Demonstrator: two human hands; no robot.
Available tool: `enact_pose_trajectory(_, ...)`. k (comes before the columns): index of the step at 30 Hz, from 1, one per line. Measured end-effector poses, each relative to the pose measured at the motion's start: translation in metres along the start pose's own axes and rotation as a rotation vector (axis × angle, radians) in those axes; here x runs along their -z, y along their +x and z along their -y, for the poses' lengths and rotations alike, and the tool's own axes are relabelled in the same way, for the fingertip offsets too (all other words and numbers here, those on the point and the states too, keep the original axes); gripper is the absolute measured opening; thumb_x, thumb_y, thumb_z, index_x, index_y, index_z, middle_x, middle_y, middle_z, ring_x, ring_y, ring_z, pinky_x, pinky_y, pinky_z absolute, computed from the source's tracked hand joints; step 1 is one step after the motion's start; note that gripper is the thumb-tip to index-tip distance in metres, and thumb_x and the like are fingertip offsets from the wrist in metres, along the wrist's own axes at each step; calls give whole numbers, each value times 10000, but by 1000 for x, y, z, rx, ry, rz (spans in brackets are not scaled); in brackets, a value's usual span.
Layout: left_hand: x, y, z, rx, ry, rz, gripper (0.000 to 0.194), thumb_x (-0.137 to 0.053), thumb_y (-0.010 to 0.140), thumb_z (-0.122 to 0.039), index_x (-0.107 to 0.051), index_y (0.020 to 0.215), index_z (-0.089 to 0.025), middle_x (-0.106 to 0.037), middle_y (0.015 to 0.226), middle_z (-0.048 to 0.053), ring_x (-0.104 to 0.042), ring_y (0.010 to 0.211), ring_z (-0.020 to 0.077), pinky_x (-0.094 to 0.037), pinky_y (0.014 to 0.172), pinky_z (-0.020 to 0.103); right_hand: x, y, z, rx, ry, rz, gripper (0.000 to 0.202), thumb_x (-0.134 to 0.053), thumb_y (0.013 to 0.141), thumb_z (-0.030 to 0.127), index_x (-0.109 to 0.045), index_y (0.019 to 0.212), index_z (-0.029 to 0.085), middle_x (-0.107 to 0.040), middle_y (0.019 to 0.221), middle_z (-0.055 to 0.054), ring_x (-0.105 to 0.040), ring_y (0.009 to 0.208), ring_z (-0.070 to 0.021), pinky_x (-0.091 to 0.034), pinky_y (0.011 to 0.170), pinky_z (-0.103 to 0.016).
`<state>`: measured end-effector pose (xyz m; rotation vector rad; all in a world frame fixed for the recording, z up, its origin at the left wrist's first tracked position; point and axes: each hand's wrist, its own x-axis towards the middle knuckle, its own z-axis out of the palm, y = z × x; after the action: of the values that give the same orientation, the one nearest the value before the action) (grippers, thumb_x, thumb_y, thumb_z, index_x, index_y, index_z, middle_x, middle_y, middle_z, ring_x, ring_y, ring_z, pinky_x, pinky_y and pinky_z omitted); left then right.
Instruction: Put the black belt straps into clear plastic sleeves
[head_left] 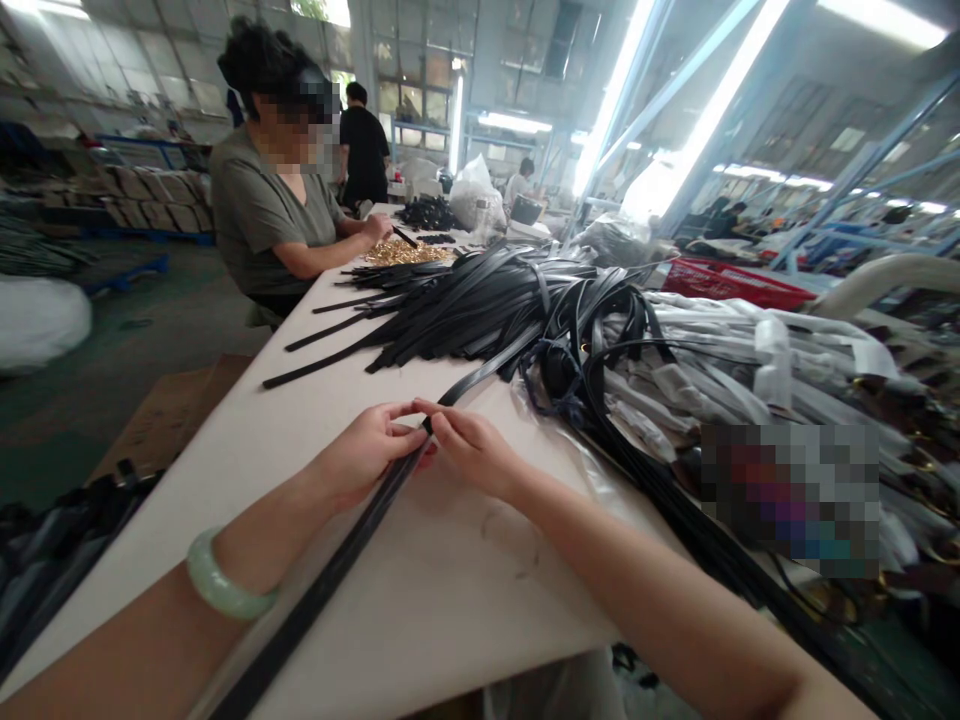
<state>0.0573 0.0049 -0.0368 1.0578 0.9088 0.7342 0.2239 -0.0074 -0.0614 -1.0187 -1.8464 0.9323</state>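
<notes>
A long black strap (330,580) runs diagonally over the white table (247,450) toward me. My left hand (367,455) and my right hand (469,450) both pinch this strap at the same spot, fingertips almost touching. A pale green bangle (217,585) sits on my left wrist. Beyond my hands lies a big heap of black straps (480,310).
A pile of straps wrapped in clear plastic (750,370) fills the right side. A co-worker in a grey shirt (262,215) sits at the far left edge, hands by a heap of gold metal parts (401,253). A cardboard box (169,410) stands on the floor at left.
</notes>
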Motion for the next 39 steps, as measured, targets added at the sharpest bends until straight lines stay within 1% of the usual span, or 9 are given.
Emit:
enact_pose_trajectory(5,-1,0,0,11,-23,-74,689,-750,720,-134,-403,1315,-114,-681,698,31,-650,594,140,-517,587,241,7,1,-1,37,265,195,592,-354,918,629,-536,1322,236,-605,1252,-73,-533,1184,-211,-420,1011,-382)
enact_pose_trajectory(11,-9,-6,1,84,19,17,887,-709,759,-133,-170,1462,-120,-696,691,52,-653,583,161,-522,600,282,28,15,-23,-231,549,-278,497,-443,906,597,-558,1255,262,-520,1362,-91,-497,1244,-221,-406,1034,-430)
enact_pose_trajectory(16,-8,-7,-1,13,-12,47,844,-750,709,-146,-293,1419,-145,-679,681,32,-673,631,185,-515,605,275,11,6,-14,-56,377,-125,529,-441,905,600,-571,1254,224,-577,1296,-97,-510,1225,-230,-392,1055,-441)
enact_pose_trajectory(19,-4,-8,-2,6,5,99,800,-739,726,-160,-318,1406,-167,-696,726,51,-679,648,189,-527,619,291,12,6,-16,-61,220,-251,524,-475,877,614,-618,1185,215,-613,1236,-97,-568,1141,-236,-447,1000,-438)
enact_pose_trajectory(22,-3,-9,-2,22,37,113,761,-708,757,-153,-312,1407,-155,-710,760,73,-685,675,192,-549,686,342,24,13,-23,-148,321,-358,471,-595,811,577,-663,1067,187,-665,1125,-107,-629,1034,-238,-518,900,-424)
enact_pose_trajectory(26,-5,-9,0,17,46,94,722,-682,767,-115,-329,1396,-150,-701,727,59,-690,685,196,-558,708,357,31,16,-22,-109,406,-265,381,-638,800,468,-679,1042,176,-713,993,-92,-666,954,-225,-532,872,-418)
enact_pose_trajectory(34,1,-3,0,-23,8,7,744,-783,685,-184,-411,1329,-167,-707,818,59,-685,710,182,-562,724,320,11,0,5,163,9,76,355,-489,914,310,-630,1228,218,-706,1046,-48,-663,905,-183,-507,848,-318)
enact_pose_trajectory(36,3,-2,0,-5,66,9,817,-794,683,-240,-364,1378,-204,-711,807,51,-685,707,187,-556,685,301,13,6,1,116,50,21,424,-517,910,381,-554,1313,256,-662,1161,-39,-644,964,-184,-496,877,-317)
enact_pose_trajectory(39,3,-2,-2,36,168,34,864,-781,703,-305,-307,1424,-260,-704,757,20,-685,700,185,-540,650,272,23,17,-11,6,155,-270,497,-516,894,502,-534,1325,256,-595,1276,-58,-596,1082,-205,-467,943,-357)
